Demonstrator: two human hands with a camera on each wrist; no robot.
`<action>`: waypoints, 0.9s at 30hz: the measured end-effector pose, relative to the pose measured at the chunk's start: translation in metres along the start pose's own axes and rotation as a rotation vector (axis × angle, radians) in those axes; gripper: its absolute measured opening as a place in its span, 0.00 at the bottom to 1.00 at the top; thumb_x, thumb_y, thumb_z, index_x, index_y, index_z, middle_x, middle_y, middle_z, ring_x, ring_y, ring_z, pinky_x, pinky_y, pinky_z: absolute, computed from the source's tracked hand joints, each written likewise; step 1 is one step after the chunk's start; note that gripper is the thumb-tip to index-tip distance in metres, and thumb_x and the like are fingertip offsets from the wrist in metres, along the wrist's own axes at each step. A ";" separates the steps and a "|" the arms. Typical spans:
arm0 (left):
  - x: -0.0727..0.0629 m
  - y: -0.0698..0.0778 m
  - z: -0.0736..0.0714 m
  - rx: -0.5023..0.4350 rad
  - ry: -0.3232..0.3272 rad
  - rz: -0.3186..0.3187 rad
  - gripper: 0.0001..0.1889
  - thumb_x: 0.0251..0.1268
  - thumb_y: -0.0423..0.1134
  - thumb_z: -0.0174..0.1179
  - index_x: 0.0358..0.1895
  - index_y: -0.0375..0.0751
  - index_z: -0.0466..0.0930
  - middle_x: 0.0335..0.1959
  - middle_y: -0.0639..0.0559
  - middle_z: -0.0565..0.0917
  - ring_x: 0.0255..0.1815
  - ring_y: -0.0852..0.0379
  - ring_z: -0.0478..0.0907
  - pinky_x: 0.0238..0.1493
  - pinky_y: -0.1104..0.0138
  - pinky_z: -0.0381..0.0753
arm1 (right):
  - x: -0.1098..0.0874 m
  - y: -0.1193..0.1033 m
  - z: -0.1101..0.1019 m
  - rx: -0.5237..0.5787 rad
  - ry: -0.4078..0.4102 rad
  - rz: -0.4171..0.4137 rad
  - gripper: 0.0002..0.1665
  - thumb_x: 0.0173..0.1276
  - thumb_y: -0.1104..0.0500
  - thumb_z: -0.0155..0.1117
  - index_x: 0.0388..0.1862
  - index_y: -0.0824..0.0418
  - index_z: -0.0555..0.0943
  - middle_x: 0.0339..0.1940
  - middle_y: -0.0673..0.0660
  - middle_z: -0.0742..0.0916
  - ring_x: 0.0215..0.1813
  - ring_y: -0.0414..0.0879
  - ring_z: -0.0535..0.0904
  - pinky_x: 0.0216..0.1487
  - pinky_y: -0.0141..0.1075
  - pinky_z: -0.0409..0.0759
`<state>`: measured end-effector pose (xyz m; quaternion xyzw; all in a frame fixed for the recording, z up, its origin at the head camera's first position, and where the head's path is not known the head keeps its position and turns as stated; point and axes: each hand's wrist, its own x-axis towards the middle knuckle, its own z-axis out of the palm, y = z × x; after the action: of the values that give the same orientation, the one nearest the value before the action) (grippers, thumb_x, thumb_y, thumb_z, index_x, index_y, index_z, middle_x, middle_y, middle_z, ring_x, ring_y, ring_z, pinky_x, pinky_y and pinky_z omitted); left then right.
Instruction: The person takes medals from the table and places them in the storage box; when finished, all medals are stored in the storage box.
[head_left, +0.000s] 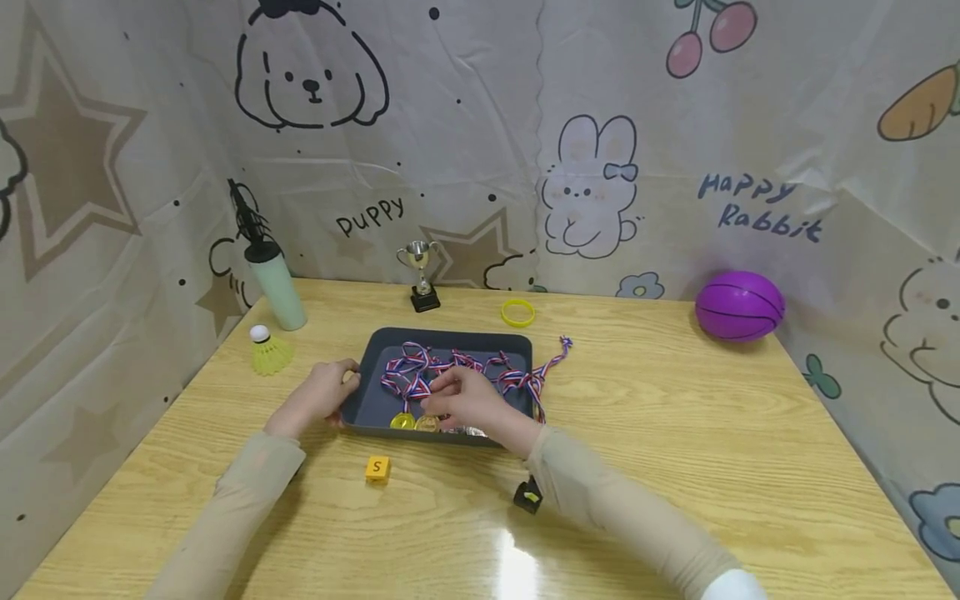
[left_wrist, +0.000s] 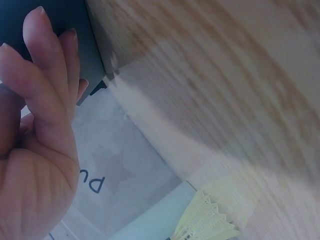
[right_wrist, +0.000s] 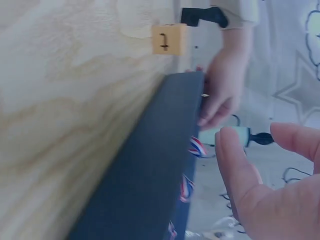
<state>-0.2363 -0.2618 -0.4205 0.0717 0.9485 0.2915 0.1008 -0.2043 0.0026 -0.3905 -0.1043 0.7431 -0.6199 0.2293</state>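
Note:
A dark grey tray (head_left: 420, 436) holds several medals on red, white and blue striped ribbons (head_left: 415, 387). Along its near side lie a yellow-gold medal (head_left: 402, 422), a duller gold medal (head_left: 427, 423) and silvery ones partly covered by my right arm. My left hand (head_left: 324, 392) grips the tray's left end, its fingers against the outer wall (left_wrist: 94, 60). Over the tray's middle hovers my right hand (head_left: 472, 404), thumb and fingers apart with nothing between them. In the right wrist view its fingers stand above the tray wall (right_wrist: 150, 135).
Some ribbon ends (head_left: 553, 358) hang over the tray's right side. Nearer lie a yellow letter cube (head_left: 378, 469) and a small black object (head_left: 528, 496). Behind stand a shuttlecock (head_left: 271, 352), green bottle (head_left: 276, 287), trophy (head_left: 422, 275), yellow ring (head_left: 518, 313) and purple ball (head_left: 739, 306).

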 end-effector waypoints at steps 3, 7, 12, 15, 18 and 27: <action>0.000 -0.001 -0.001 0.001 0.004 0.005 0.19 0.74 0.35 0.42 0.60 0.24 0.67 0.14 0.43 0.79 0.06 0.61 0.75 0.11 0.66 0.78 | -0.013 -0.003 -0.014 0.013 -0.009 -0.019 0.21 0.64 0.63 0.65 0.52 0.72 0.72 0.41 0.61 0.82 0.46 0.57 0.85 0.42 0.43 0.86; -0.001 0.000 -0.001 0.007 0.006 0.013 0.19 0.74 0.35 0.42 0.60 0.24 0.67 0.13 0.44 0.79 0.06 0.62 0.75 0.11 0.66 0.78 | -0.032 -0.003 -0.038 0.014 -0.008 -0.040 0.21 0.65 0.64 0.63 0.52 0.74 0.71 0.41 0.60 0.81 0.47 0.59 0.84 0.41 0.43 0.86; -0.002 0.000 0.000 0.004 0.016 0.009 0.19 0.74 0.35 0.42 0.60 0.25 0.67 0.13 0.44 0.79 0.06 0.61 0.74 0.10 0.66 0.77 | -0.047 0.002 -0.072 0.001 0.032 -0.044 0.23 0.66 0.65 0.61 0.55 0.77 0.68 0.41 0.60 0.81 0.42 0.50 0.85 0.44 0.44 0.86; -0.002 0.001 0.000 -0.002 0.011 -0.002 0.20 0.75 0.36 0.42 0.61 0.25 0.66 0.12 0.45 0.79 0.06 0.61 0.75 0.10 0.66 0.77 | -0.053 0.008 -0.094 -0.005 0.083 -0.023 0.24 0.67 0.65 0.60 0.56 0.78 0.67 0.41 0.59 0.81 0.40 0.43 0.84 0.45 0.45 0.85; -0.001 0.000 0.000 -0.005 0.007 -0.002 0.20 0.75 0.36 0.42 0.62 0.25 0.66 0.11 0.46 0.79 0.06 0.61 0.75 0.10 0.66 0.77 | -0.056 0.018 -0.113 -0.028 0.134 0.015 0.24 0.67 0.65 0.60 0.56 0.78 0.67 0.40 0.58 0.81 0.39 0.42 0.83 0.48 0.48 0.85; -0.001 0.001 0.000 0.002 -0.002 -0.009 0.20 0.75 0.35 0.42 0.62 0.24 0.65 0.14 0.45 0.80 0.07 0.61 0.75 0.11 0.66 0.78 | -0.055 0.059 -0.136 -0.163 0.165 0.114 0.26 0.61 0.65 0.64 0.55 0.76 0.71 0.42 0.62 0.84 0.33 0.38 0.80 0.32 0.34 0.82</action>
<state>-0.2357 -0.2608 -0.4196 0.0676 0.9491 0.2900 0.1030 -0.2126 0.1575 -0.4186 -0.0288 0.8122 -0.5498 0.1931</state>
